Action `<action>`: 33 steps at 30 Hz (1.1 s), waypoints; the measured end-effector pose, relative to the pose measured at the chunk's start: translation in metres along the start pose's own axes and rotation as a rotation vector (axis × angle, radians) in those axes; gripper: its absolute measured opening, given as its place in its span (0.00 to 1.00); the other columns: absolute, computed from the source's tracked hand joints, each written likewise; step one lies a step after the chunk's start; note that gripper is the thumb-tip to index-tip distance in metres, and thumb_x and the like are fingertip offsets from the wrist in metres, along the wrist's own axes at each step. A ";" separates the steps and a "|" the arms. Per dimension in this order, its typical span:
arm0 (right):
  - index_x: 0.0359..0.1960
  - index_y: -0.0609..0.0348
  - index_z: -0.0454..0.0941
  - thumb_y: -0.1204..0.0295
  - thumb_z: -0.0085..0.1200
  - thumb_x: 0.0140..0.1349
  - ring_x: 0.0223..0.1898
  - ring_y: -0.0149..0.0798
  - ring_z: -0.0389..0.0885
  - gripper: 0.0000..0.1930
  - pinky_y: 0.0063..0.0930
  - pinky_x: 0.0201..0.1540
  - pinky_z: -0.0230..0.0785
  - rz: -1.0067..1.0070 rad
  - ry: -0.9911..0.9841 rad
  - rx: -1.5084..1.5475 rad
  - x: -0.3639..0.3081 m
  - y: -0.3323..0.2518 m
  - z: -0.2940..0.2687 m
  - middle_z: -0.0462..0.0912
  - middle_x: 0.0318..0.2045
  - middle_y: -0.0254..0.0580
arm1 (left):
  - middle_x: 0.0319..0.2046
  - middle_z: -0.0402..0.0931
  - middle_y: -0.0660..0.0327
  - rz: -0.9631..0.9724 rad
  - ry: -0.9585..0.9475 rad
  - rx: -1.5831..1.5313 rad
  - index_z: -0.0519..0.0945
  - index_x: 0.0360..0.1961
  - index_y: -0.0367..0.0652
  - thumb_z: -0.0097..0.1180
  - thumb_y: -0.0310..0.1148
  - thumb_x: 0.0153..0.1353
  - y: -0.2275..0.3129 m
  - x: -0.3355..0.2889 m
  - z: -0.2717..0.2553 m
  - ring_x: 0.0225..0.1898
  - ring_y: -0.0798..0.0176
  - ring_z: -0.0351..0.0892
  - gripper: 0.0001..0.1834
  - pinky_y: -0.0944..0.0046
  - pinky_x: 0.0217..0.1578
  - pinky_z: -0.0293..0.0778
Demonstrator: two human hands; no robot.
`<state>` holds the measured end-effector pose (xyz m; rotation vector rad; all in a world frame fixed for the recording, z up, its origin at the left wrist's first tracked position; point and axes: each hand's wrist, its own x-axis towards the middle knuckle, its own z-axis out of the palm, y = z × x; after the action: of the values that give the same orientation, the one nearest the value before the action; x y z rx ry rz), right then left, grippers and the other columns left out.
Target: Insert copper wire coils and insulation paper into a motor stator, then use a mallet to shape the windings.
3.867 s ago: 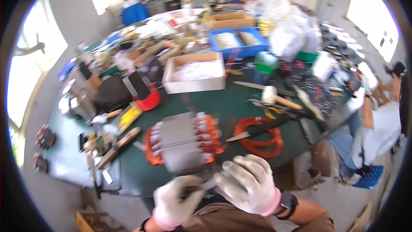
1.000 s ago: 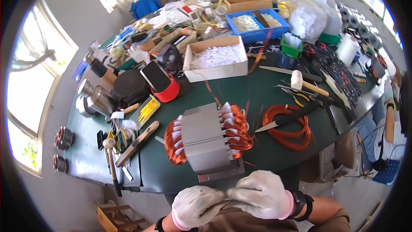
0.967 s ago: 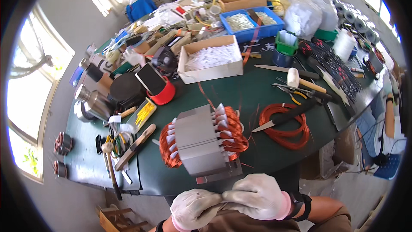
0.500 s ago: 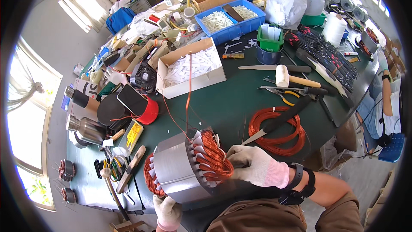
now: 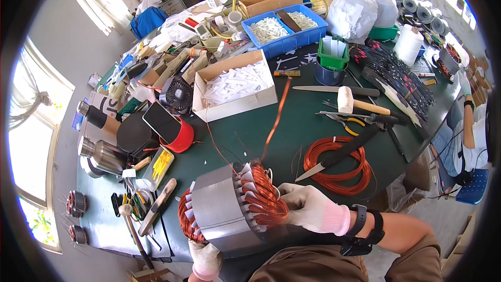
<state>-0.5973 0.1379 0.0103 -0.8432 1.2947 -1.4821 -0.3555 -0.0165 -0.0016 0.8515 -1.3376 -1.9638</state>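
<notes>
A steel motor stator [image 5: 215,206] lies on its side at the near edge of the table, with white paper slot liners around its end. Orange-red copper windings [image 5: 267,201] bulge from its right end, and more show at its left end. My gloved left hand [image 5: 205,258] grips the lower left end from below, its fingers partly hidden. At the right end my gloved right hand [image 5: 313,208] is closed against the copper windings, fingertips hidden behind them. A copper wire bundle [image 5: 276,120] sticks up from the top, and a thinner copper lead [image 5: 211,136] curves up beside it.
Right of the stator lie a coil of copper wire [image 5: 338,177], a black-handled knife [image 5: 342,151] and a mallet [image 5: 345,99]. Beyond are a carton of white strips [image 5: 271,96] and a blue bin [image 5: 274,47]. Bottles and tools crowd the left. A co-worker's arm [image 5: 468,125] shows far right.
The upright copper wire bundle has swung to the right and now leans. The stator has turned slightly, with both hands staying on its ends. The view has shifted a little.
</notes>
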 end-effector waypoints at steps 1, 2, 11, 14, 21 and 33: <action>0.42 0.61 0.88 0.67 0.66 0.65 0.30 0.25 0.78 0.11 0.23 0.31 0.72 0.000 0.005 -0.005 0.001 0.004 0.002 0.77 0.44 0.36 | 0.54 0.81 0.54 -0.001 -0.006 -0.004 0.71 0.66 0.38 0.64 0.18 0.57 -0.001 0.001 0.000 0.54 0.55 0.84 0.34 0.54 0.56 0.80; 0.40 0.62 0.88 0.67 0.66 0.65 0.29 0.25 0.78 0.10 0.23 0.31 0.72 -0.058 0.022 -0.031 0.004 0.012 0.003 0.77 0.45 0.36 | 0.54 0.81 0.54 0.004 0.000 -0.006 0.71 0.66 0.38 0.65 0.19 0.57 -0.003 0.003 0.000 0.53 0.55 0.84 0.34 0.54 0.55 0.80; 0.41 0.68 0.84 0.68 0.63 0.67 0.28 0.29 0.82 0.13 0.25 0.32 0.74 -0.099 -0.085 -0.025 0.012 0.000 0.001 0.74 0.48 0.37 | 0.52 0.83 0.57 0.086 -0.002 0.032 0.75 0.61 0.35 0.64 0.20 0.58 -0.006 0.007 -0.015 0.51 0.58 0.84 0.28 0.58 0.54 0.80; 0.48 0.66 0.85 0.68 0.64 0.66 0.33 0.30 0.83 0.14 0.24 0.34 0.73 0.106 -0.058 0.076 0.004 -0.009 0.001 0.78 0.45 0.39 | 0.53 0.81 0.60 0.110 0.005 0.048 0.75 0.61 0.37 0.64 0.21 0.59 -0.005 0.010 -0.008 0.53 0.61 0.82 0.27 0.58 0.54 0.80; 0.55 0.63 0.79 0.82 0.59 0.64 0.38 0.22 0.79 0.17 0.18 0.41 0.72 0.205 0.028 -0.169 0.003 -0.033 0.020 0.83 0.38 0.29 | 0.49 0.83 0.67 0.022 -0.197 0.092 0.80 0.59 0.38 0.66 0.22 0.63 -0.001 0.012 -0.012 0.47 0.74 0.78 0.22 0.66 0.52 0.75; 0.47 0.61 0.87 0.66 0.64 0.62 0.43 0.47 0.83 0.15 0.34 0.48 0.74 -0.091 0.212 -0.438 -0.015 -0.013 0.024 0.81 0.47 0.49 | 0.49 0.82 0.62 0.070 -0.182 0.050 0.80 0.55 0.30 0.52 0.20 0.63 -0.003 0.005 -0.014 0.50 0.69 0.79 0.19 0.65 0.55 0.73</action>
<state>-0.5731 0.1447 0.0295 -1.0556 1.8008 -1.4066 -0.3479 -0.0278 -0.0095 0.6516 -1.5056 -1.9993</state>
